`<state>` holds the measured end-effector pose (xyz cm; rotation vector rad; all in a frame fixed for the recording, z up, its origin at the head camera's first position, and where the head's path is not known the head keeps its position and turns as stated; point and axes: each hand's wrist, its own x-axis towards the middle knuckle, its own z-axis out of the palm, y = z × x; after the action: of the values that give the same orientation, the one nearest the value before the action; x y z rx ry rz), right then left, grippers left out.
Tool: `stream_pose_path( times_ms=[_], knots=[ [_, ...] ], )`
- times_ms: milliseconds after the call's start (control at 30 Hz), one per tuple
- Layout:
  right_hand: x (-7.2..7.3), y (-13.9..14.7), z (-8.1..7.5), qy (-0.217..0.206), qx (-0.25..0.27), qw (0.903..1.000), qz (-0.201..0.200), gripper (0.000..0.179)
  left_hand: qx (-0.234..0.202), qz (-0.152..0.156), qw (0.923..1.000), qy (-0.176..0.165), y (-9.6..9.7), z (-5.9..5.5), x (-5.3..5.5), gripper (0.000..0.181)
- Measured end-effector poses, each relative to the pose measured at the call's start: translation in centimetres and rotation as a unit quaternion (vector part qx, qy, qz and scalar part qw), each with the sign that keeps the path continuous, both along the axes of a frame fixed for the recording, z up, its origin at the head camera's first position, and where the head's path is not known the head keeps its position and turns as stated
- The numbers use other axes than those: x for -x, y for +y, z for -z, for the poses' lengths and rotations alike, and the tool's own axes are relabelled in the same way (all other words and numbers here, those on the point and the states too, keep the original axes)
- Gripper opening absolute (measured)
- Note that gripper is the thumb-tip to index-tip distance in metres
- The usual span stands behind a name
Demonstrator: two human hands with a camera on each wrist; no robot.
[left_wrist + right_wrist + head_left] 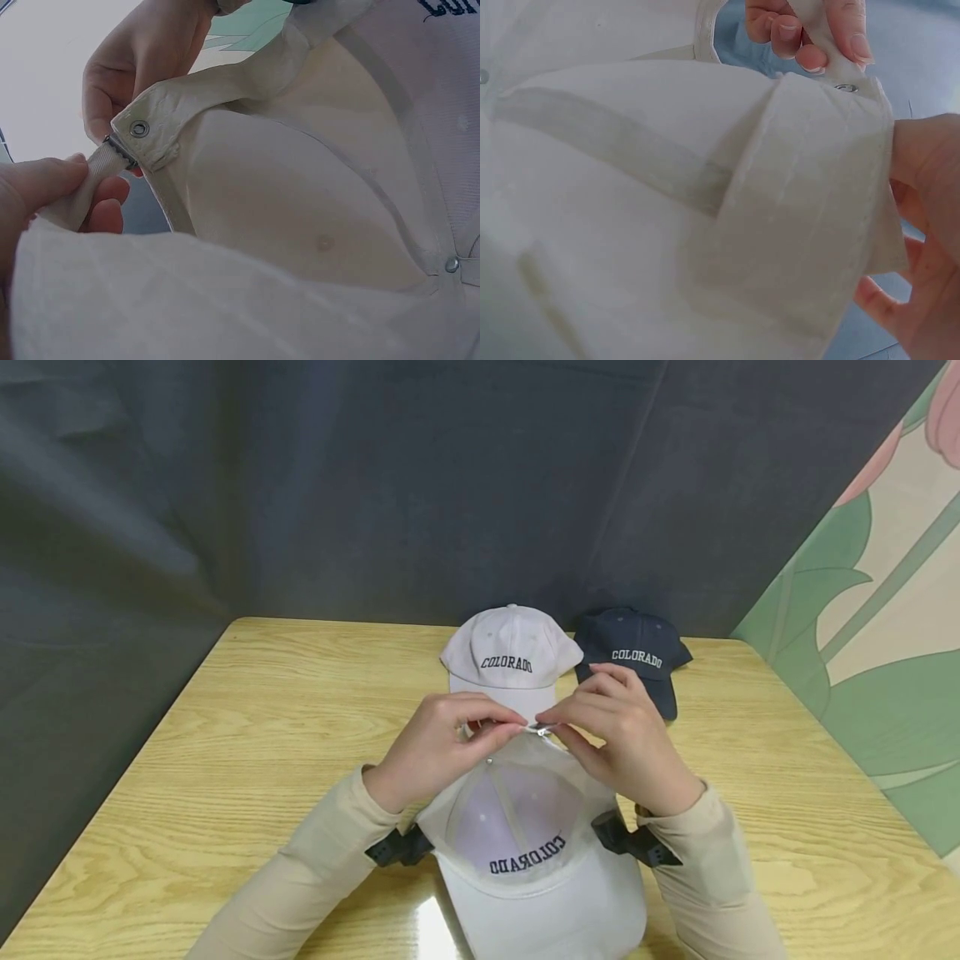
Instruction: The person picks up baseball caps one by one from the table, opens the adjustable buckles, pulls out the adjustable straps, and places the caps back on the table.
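A white cap point(555, 910) lies crown-inside toward me, its brim at the near side and the COLORADO stitching showing reversed. My left hand point(427, 752) pinches the cap's back strap point(94, 176) between thumb and fingers. At the far edge of the cap, my right hand point(633, 747) pinches the end with the small metal buckle point(542, 730). The left wrist view shows the strap running into this buckle, close beside a metal eyelet point(139, 128) in the cap band. In the right wrist view, cap fabric point(802, 195) hides part of the right hand's fingers.
Behind the hands, another white COLORADO cap point(510, 647) sits on the wooden table point(300, 693), brim toward me. A dark navy COLORADO cap point(633, 643) stands to its right. A dark cloth point(450, 485) hangs along the table's back edge, and a floral panel point(862, 635) is at right.
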<state>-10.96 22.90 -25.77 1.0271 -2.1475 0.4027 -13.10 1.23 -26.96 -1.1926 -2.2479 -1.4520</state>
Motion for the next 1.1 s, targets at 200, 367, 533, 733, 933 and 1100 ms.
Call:
stream_pose_path(
  times_ms=[200, 367, 533, 733, 933, 1100],
  knots=[
    [-0.08, -0.11, -0.11, 0.014, -0.002, 0.9999, -0.001, 0.016, -0.001, 0.004, 1.0000, 0.004, 0.03, 0.05, -0.08, 0.010],
    [-0.11, -0.13, -0.15, 0.014, -0.005, 0.9999, -0.003, 0.020, 0.003, 0.004, 1.0000, 0.004, 0.10, 0.12, -0.11, 0.010],
    [-0.09, -0.17, -0.10, 0.024, -0.007, 0.9997, -0.003, 0.022, 0.005, 0.003, 1.0000, 0.004, 0.13, 0.24, -0.09, 0.010],
    [-0.12, -0.23, -0.06, 0.030, -0.010, 0.9995, 0.003, 0.024, 0.008, 0.006, 1.0000, 0.002, 0.08, 0.39, -0.13, 0.010],
    [-0.12, -0.53, -0.02, -0.004, -0.006, 1.0000, -0.002, 0.022, 0.023, -0.004, 0.9996, 0.013, 0.12, 0.33, -0.25, 0.012],
    [-0.10, -0.63, -0.06, -0.029, -0.001, 0.9995, -0.015, 0.026, 0.030, -0.020, 0.9989, 0.030, 0.15, 0.30, -0.23, 0.012]
  ],
)
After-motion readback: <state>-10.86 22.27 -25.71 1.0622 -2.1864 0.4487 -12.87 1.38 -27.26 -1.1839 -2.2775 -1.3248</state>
